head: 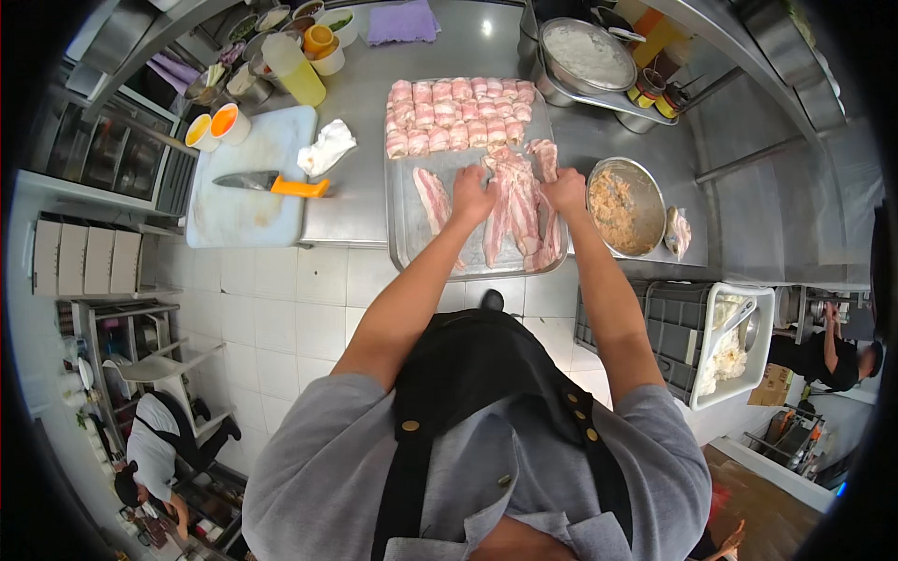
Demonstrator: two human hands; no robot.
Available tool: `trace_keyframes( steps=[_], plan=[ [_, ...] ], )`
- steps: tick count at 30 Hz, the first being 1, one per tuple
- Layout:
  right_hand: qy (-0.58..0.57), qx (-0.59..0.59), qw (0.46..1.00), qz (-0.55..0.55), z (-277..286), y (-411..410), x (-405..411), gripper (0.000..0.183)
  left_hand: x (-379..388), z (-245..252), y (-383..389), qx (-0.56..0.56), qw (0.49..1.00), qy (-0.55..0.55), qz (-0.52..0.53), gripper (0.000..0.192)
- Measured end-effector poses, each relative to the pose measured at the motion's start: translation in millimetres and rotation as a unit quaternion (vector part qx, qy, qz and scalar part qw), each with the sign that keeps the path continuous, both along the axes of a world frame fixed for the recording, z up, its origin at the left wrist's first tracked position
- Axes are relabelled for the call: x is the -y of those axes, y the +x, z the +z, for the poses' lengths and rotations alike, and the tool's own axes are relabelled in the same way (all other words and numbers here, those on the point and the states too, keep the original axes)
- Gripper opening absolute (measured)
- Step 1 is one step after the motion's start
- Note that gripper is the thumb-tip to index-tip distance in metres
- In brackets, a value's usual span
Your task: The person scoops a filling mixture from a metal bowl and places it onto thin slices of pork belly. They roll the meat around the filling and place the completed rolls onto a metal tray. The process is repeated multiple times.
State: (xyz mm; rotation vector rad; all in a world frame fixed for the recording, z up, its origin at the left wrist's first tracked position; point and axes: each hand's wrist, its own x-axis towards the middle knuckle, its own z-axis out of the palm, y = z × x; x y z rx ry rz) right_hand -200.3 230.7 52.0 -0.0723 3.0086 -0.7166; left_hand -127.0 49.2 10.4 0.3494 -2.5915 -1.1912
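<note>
A metal tray (403, 242) lies before me, its far half filled with rows of bacon-wrapped rolls (459, 112). Loose strips of raw bacon (515, 203) are spread over the near half. My right hand (565, 191) grips one bacon strip (544, 158) at the right side of these strips. My left hand (473, 194) rests at their left edge with its fingers curled; whether it pinches any meat is hidden. Left of that hand lies a separate bacon strip (433, 196), partly covered by my forearm. A steel bowl of orange-flecked filling (621, 207) stands just right of the tray.
A knife with an orange handle (298, 187) lies on a white cutting board (245, 224). Nearby are a crumpled white cloth (327, 147) and a bottle of yellow liquid (295, 70). A bowl of white powder (588, 52) stands back right. Other people are farther off on both sides.
</note>
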Motion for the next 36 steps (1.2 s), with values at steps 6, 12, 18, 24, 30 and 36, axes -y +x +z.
trace_keyframes(
  steps=[6,12,18,24,30,36],
  plan=[
    [-0.039,-0.24,0.958,0.149,-15,59,13,0.013,-23,20,-10,0.006,0.871,0.491,-0.008,0.025],
    [-0.212,-0.165,0.956,0.118,-28,65,21,0.03,-10,18,-53,0.07,0.97,0.234,-0.003,0.008],
    [-0.167,-0.144,0.969,0.11,-14,7,28,0.039,-5,30,-63,0.177,0.882,0.437,-0.028,0.006],
    [-0.007,0.034,0.973,0.228,-5,-48,38,0.038,-10,27,-58,0.154,0.919,0.362,-0.014,0.012],
    [-0.005,0.02,0.98,0.196,-22,-52,43,0.025,-11,20,-55,0.115,0.944,0.31,-0.019,0.02],
    [-0.233,0.084,0.948,0.199,-29,-41,36,0.018,-7,18,-51,0.13,0.861,0.491,-0.031,0.028]
  ],
)
